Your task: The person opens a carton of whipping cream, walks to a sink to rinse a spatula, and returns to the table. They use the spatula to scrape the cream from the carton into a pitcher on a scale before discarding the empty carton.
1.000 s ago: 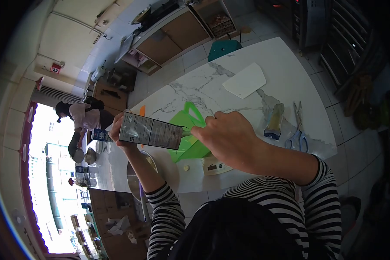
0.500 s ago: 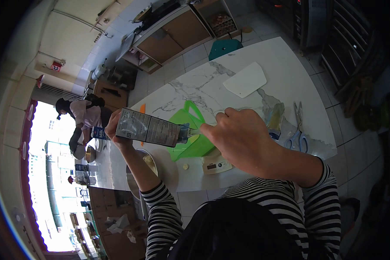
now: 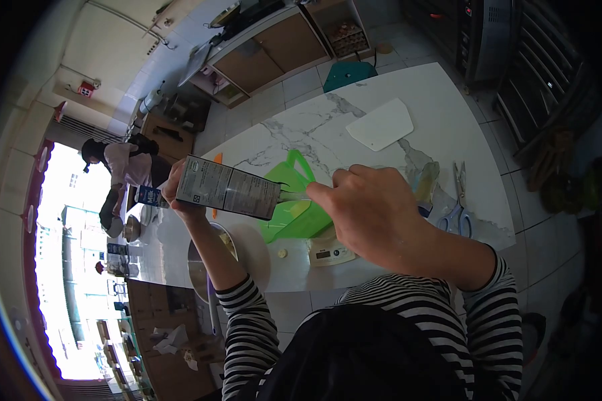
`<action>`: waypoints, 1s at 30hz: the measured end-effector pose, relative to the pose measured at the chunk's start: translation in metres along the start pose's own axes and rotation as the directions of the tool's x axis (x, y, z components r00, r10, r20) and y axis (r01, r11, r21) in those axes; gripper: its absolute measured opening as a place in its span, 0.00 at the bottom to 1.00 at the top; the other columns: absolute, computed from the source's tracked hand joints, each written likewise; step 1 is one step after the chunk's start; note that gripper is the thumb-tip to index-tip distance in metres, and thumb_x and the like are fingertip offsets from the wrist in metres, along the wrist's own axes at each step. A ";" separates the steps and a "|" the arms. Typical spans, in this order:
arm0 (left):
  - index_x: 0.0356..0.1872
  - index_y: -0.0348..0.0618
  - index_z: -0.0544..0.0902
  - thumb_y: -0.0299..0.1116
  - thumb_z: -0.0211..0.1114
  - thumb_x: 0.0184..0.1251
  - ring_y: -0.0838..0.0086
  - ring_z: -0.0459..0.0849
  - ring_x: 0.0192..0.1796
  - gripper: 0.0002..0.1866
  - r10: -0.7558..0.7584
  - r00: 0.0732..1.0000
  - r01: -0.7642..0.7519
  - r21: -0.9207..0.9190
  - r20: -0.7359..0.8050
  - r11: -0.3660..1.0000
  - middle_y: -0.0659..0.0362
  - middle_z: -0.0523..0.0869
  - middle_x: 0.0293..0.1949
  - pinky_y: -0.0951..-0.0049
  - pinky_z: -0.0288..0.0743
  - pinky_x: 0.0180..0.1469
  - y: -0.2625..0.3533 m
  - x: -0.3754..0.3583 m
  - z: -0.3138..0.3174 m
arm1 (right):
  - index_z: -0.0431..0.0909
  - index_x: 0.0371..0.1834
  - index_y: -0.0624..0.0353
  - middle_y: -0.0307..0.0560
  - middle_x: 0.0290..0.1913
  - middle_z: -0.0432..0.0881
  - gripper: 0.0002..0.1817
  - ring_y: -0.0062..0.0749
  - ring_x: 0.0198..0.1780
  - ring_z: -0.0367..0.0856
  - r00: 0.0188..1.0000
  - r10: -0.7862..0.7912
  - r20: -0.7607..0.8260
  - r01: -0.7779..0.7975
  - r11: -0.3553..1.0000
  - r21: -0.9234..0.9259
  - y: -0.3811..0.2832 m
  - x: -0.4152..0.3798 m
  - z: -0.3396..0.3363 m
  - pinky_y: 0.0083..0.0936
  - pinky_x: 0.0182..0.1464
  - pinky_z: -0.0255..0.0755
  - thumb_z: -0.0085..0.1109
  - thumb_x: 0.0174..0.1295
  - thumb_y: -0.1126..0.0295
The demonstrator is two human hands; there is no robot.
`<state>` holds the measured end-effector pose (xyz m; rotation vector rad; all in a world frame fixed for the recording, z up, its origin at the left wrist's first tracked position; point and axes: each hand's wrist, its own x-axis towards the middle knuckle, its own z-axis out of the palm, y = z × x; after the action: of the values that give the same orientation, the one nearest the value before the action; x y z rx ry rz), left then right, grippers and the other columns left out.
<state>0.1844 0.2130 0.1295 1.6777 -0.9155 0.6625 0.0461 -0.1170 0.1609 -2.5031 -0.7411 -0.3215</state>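
Note:
My left hand (image 3: 178,190) is wrapped round a drink carton (image 3: 229,189), tipped on its side with its opened end facing right. At that opening my right hand (image 3: 368,207) is closed, thumb and finger pinching a thin pale piece (image 3: 294,196) that reaches into the carton's mouth; I cannot tell what it is. Below the carton's mouth is a bright green plastic container (image 3: 308,224) with a loop handle. A white kitchen scale (image 3: 328,252) shows beside it. Partly hidden by my left forearm is a metal bowl (image 3: 199,271) with pale contents.
The marble-patterned table (image 3: 281,134) bears a white scraper (image 3: 381,125), scissors (image 3: 457,214) and a plastic wrapper (image 3: 425,182). A small pale lump (image 3: 282,253) lies near the scale. Another person (image 3: 130,167) stands at the table's left end, near a blue milk carton (image 3: 152,196).
The bluish torn part at the carton's mouth no longer shows, and a thin pale piece spans from the opening to my right fingers. The carton has shifted slightly; the view has moved a little.

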 end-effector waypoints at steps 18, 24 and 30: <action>0.38 0.30 0.78 0.71 0.48 0.49 0.69 0.79 0.40 0.43 -0.059 0.991 0.042 -0.147 -0.119 0.988 0.52 0.80 0.35 0.68 0.73 0.45 -0.017 -0.008 0.003 | 0.76 0.23 0.58 0.39 0.19 0.74 0.06 0.27 0.24 0.73 0.959 -0.065 -0.277 0.045 0.996 -0.076 0.004 -0.013 0.015 0.24 0.25 0.66 0.57 0.38 0.77; 0.39 0.26 0.75 0.72 0.49 0.47 0.71 0.79 0.39 0.46 -0.233 0.939 0.159 -0.280 -0.252 0.947 0.54 0.78 0.36 0.71 0.75 0.41 -0.015 -0.013 0.001 | 0.76 0.22 0.55 0.36 0.22 0.75 0.06 0.26 0.29 0.74 0.953 -0.148 -0.263 0.109 0.982 -0.157 0.018 -0.020 0.016 0.22 0.29 0.63 0.59 0.37 0.74; 0.40 0.27 0.74 0.71 0.52 0.46 0.70 0.79 0.40 0.45 -0.293 0.907 0.156 -0.406 -0.301 0.900 0.54 0.77 0.38 0.69 0.76 0.42 -0.011 -0.015 0.010 | 0.77 0.25 0.56 0.36 0.22 0.75 0.08 0.25 0.28 0.73 0.966 -0.113 -0.235 0.077 0.985 -0.156 0.021 -0.020 0.004 0.21 0.28 0.63 0.58 0.37 0.76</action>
<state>0.1854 0.2087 0.1086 1.2429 -0.5303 0.5646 0.0415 -0.1386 0.1417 -2.5054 -0.7621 -0.7269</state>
